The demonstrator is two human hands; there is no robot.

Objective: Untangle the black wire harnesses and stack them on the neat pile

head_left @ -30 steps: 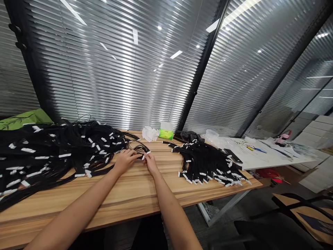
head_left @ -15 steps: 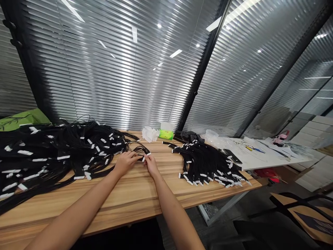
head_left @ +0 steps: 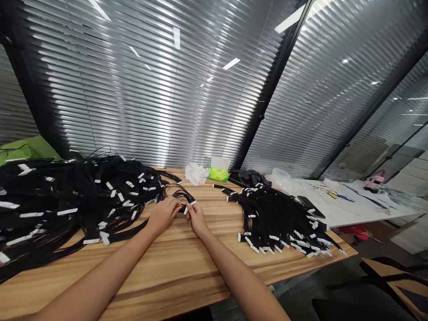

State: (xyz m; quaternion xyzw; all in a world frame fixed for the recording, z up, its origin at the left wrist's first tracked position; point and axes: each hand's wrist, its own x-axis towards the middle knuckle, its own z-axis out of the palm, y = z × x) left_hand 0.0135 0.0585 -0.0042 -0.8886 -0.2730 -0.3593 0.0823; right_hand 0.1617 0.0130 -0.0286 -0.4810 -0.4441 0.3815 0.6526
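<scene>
Both hands meet over the wooden table (head_left: 167, 276), close to the right end of a large heap of black cables (head_left: 83, 191) with white connectors. My left hand (head_left: 164, 215) is closed on a black cable bundle, its fingers pinching just behind the connector end. My right hand (head_left: 196, 218) pinches the white connectors (head_left: 186, 209) at the end of that cable bundle (head_left: 180, 192), which arcs back toward the heap. To the right lies a second pile of black cables (head_left: 277, 214), laid side by side with white connectors toward the front edge.
Behind the hands stand crumpled white tissue (head_left: 196, 174) and a green tissue pack (head_left: 218, 173). A black phone (head_left: 310, 207) lies beside the right pile. A white table (head_left: 341, 214) holds plastic bags, papers and yellow-and-blue tools. A green bag (head_left: 31, 147) sits at the far left.
The camera view has tilted and shifted slightly, so the table appears lower and nearer. Both hands keep their pinch at the cable ends, with little other movement.
</scene>
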